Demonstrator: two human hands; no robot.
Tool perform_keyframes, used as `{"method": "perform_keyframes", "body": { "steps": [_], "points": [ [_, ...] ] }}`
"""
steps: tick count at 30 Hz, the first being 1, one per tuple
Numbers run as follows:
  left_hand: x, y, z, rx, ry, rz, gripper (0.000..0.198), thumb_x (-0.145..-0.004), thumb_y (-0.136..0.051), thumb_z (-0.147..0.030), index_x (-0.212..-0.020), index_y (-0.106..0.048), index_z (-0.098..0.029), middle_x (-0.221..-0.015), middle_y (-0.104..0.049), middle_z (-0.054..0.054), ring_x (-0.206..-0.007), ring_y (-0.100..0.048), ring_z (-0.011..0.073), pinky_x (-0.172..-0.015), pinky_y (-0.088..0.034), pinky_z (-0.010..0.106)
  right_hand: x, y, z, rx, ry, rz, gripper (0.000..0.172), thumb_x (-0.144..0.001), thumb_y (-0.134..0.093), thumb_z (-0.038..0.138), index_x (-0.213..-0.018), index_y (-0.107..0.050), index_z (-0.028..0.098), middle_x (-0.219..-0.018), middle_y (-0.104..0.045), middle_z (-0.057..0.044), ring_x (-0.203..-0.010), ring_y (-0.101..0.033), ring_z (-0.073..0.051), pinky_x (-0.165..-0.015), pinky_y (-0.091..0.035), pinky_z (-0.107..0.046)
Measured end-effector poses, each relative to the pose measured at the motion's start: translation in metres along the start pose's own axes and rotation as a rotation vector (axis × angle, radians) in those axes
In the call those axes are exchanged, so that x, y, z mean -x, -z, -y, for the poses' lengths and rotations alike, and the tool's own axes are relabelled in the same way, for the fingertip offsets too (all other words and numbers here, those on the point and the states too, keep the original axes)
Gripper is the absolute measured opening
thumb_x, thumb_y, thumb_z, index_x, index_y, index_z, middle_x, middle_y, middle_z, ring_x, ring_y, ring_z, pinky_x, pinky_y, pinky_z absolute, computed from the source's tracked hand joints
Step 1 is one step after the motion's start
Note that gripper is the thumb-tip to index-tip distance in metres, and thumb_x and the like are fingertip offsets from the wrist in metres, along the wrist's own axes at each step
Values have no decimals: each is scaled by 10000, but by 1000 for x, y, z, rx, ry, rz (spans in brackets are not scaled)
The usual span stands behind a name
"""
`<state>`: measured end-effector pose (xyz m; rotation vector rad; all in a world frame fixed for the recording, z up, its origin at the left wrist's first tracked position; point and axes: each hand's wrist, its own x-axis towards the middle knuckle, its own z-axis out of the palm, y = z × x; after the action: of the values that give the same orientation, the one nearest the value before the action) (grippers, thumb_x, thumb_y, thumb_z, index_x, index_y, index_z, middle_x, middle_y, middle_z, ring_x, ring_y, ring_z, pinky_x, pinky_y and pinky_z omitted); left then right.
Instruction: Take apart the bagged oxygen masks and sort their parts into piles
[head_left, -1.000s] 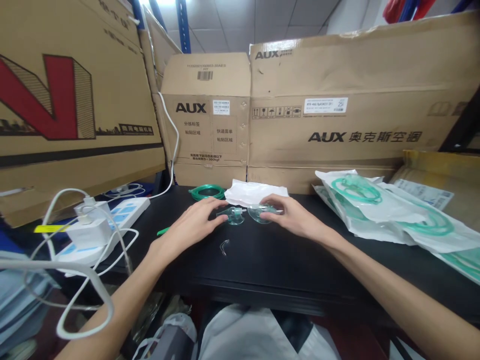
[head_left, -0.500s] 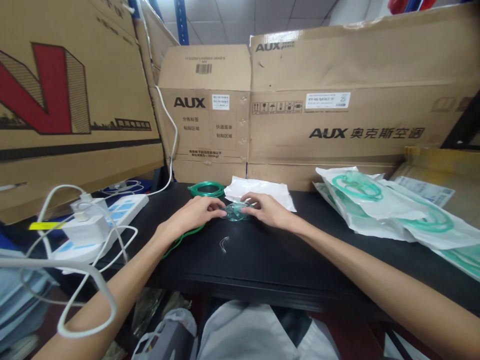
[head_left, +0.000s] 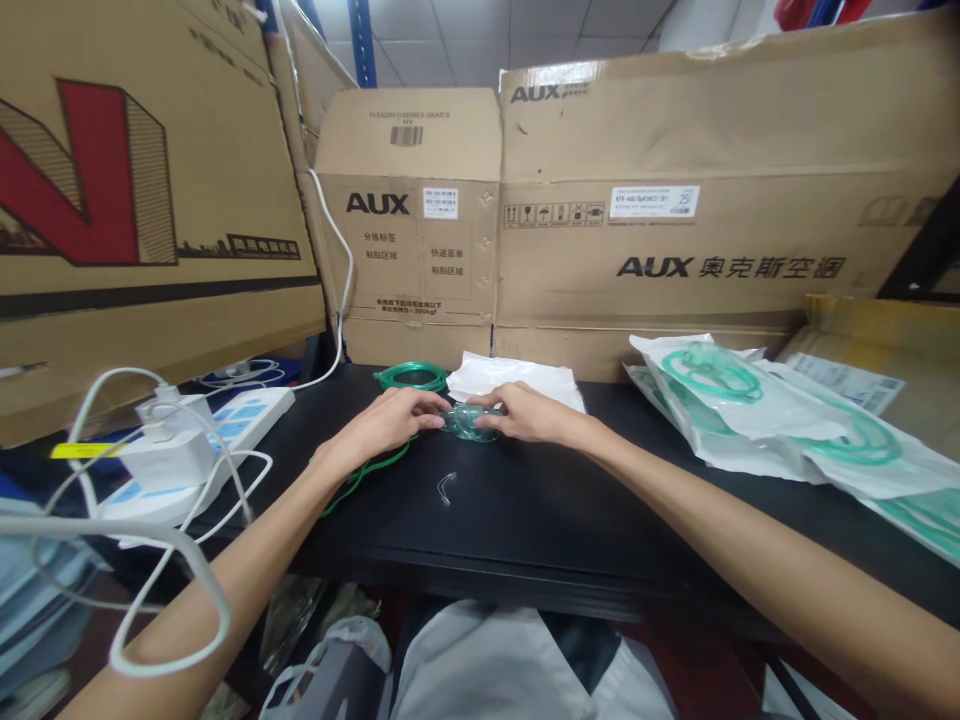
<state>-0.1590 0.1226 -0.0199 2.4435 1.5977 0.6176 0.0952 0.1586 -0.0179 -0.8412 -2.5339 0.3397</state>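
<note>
My L hand (head_left: 396, 418) is pinching the left edge of this clear greenish plastic mask piece (head_left: 469, 423) and my R hand (head_left: 527, 412) is gripping its right side, so it's sitting right btwn the two, over the black table (head_left: 570, 515) (can't tell if touching). Both grips looking narrow btw. White paper (head_left: 517, 374) is lying just behind, green tubing coil (head_left: 411, 387) is sitting behind my L hand.

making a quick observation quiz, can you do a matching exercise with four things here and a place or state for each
Things
1. clear greenish plastic
2. green coil
3. power strip
4. white packets

Places or states
A. has a white adapter plugged in
B. on the table's right side
C. between left hand and right hand
D. just left of the white sheet

Pairs: 1-C, 2-D, 3-A, 4-B
</note>
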Motion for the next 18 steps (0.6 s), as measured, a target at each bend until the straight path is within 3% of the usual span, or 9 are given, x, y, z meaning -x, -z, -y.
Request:
{"method": "perform_keyframes", "body": {
  "steps": [9, 12, 15, 18],
  "points": [
    [-6, 1, 1, -61, 0, -25, 363, -935, -587, -409, -1224, -760, -274, -1101, -794, 48, -1020, -730, 256, -889, -516, 307, 0, -23, 4, 154, -12, -77, 434, -1017, -565, 292, -1431, -623, 177, -1208, -711, -177, -1130, -681, -329, -973, -511, -417],
    [-8, 0, 3, -85, 4, -48, 381, -935, -589, -398, -1259, -738, -264, -1134, -786, 57, -1019, -731, 256, -886, -520, 313, 3, -25, 11, 208, -12, -118, 447, -1031, -551, 276, -1461, -579, 158, -1284, -632, -207, -1160, -641, -328, -987, -498, -444],
    [-6, 3, 2, -141, 22, -110, 420, -947, -572, -435, -1299, -709, -252, -1203, -763, 72, -1047, -720, 282, -921, -517, 354, 12, -15, 23, 261, -9, -171, 504, -1038, -560, 307, -1527, -491, 204, -1382, -556, -199, -1255, -568, -319, -1039, -464, -456],
    [3, 9, -5, -221, 28, -199, 461, -957, -546, -523, -1302, -703, -260, -1302, -724, 69, -1107, -696, 315, -982, -502, 397, 38, 10, 34, 298, -21, -195, 396, -1044, -552, 371, -1408, -615, 227, -1304, -626, -153, -1207, -599, -301, -1027, -467, -430]
  ]
}}
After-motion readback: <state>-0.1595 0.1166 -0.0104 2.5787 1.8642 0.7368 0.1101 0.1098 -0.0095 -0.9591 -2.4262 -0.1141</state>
